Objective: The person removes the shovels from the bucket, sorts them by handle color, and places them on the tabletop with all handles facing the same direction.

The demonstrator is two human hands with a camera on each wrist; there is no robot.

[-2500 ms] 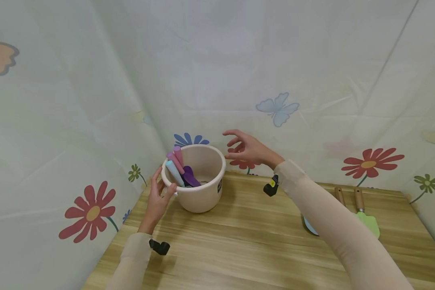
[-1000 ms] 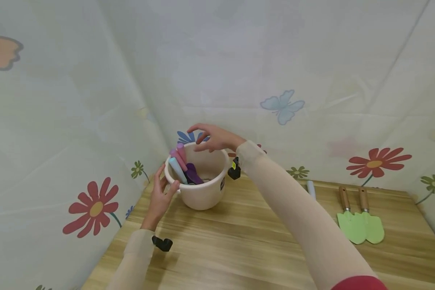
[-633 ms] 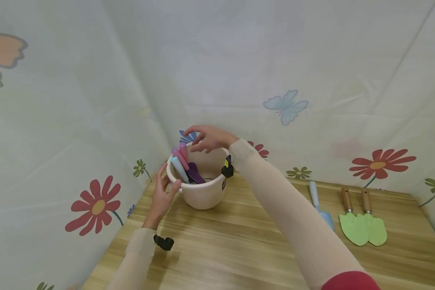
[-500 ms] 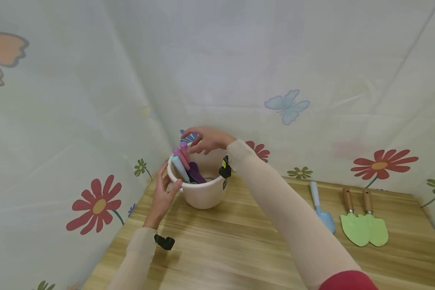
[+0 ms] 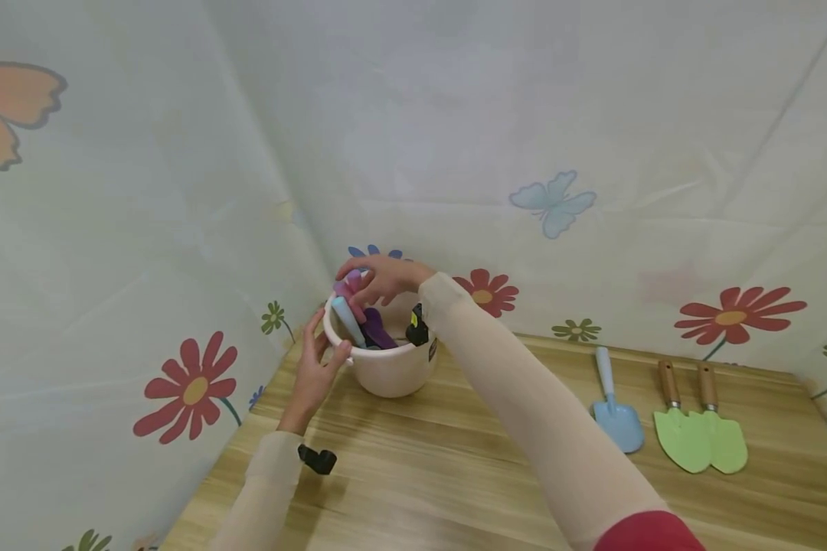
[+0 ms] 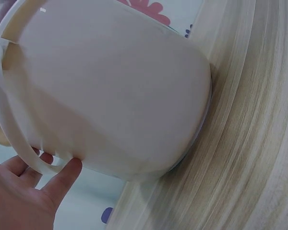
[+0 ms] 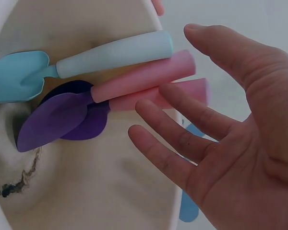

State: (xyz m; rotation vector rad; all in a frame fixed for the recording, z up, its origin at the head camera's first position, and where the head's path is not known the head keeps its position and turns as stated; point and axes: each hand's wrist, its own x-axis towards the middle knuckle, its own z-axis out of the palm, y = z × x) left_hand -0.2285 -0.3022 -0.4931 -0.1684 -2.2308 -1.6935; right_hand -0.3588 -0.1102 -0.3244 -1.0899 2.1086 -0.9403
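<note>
On the near side of the cream bucket (image 5: 396, 375), I see two pale sleeves (image 5: 524, 390) reaching over the wood-grain worktop (image 5: 441, 474), the right one meeting a red sleeve (image 5: 651, 532). At the bucket's left flank, the left hand (image 5: 312, 379) rests against the outer wall, thumb and fingers wide apart. Inside the bucket, leaning toward its left rim, are a turquoise trowel (image 7: 115, 53) with a pale blue grip and two purple trowels (image 7: 57, 122) with pink grips. Over the bucket's mouth, right at those pink grips, is the right hand (image 5: 384, 280), its fingers spread; I cannot tell whether they touch. Well apart to the bucket's right lie a light blue shovel (image 5: 620, 427) and, beyond it, two green trowels (image 5: 682, 442) with wooden handles, their blades meeting. Behind the bucket hangs a sheet (image 5: 413, 115) printed with flowers and butterflies.
</note>
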